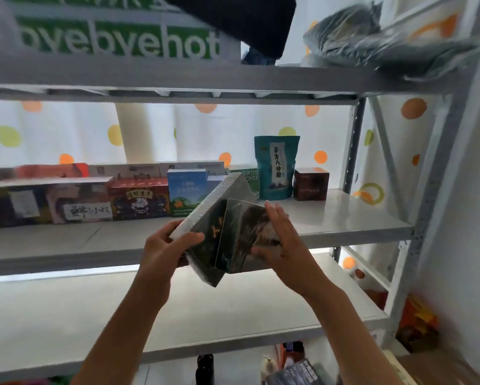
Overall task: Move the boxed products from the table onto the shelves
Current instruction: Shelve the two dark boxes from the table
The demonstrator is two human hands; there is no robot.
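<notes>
1. We face a white metal shelving unit (416, 226) that fills the frame; its middle shelf (330, 215) runs across the centre, bare on the right half.
2. Along that shelf's left and centre stands a row of boxed products (80, 198), with a teal pouch (276, 168) and a small dark red box (311, 184) further right.
3. In the centre of the frame we hold two dark boxes tilted, touching each other, in front of the shelf edge: our left hand (166, 248) grips the larger wrapped box (205, 226).
4. Our right hand (283, 240) clasps the smaller dark box (247, 234), fingers curled round its side.
5. We judge the glossy wrap slippery; the tilted boxes could slide apart and drop, or knock the row over while going in.
</notes>
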